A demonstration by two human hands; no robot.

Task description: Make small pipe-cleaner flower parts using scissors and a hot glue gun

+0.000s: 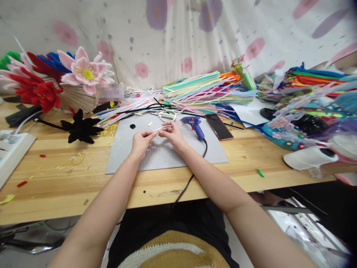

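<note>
Over the grey cutting mat (125,160), my left hand (141,143) and my right hand (175,137) meet with their fingertips close together. Both are pinched on a thin white strip (159,129), possibly a pipe cleaner; the fingers hide part of it. Thin yellowish pieces lie on the mat just below the fingers. Beyond the hands are scissors with pale handles (168,115), a small yellow-and-white piece (150,124) and a round black piece (132,126). To the right of my right hand a blue glue gun (196,128) lies on its side.
A phone (219,126) rests at the mat's right edge. Bundled pastel pipe cleaners (200,89) fill the back. Fuzzy flowers (86,72) and a black flower (80,127) are left, near a power strip (13,149). The glue gun's cord (185,188) crosses the table's front edge.
</note>
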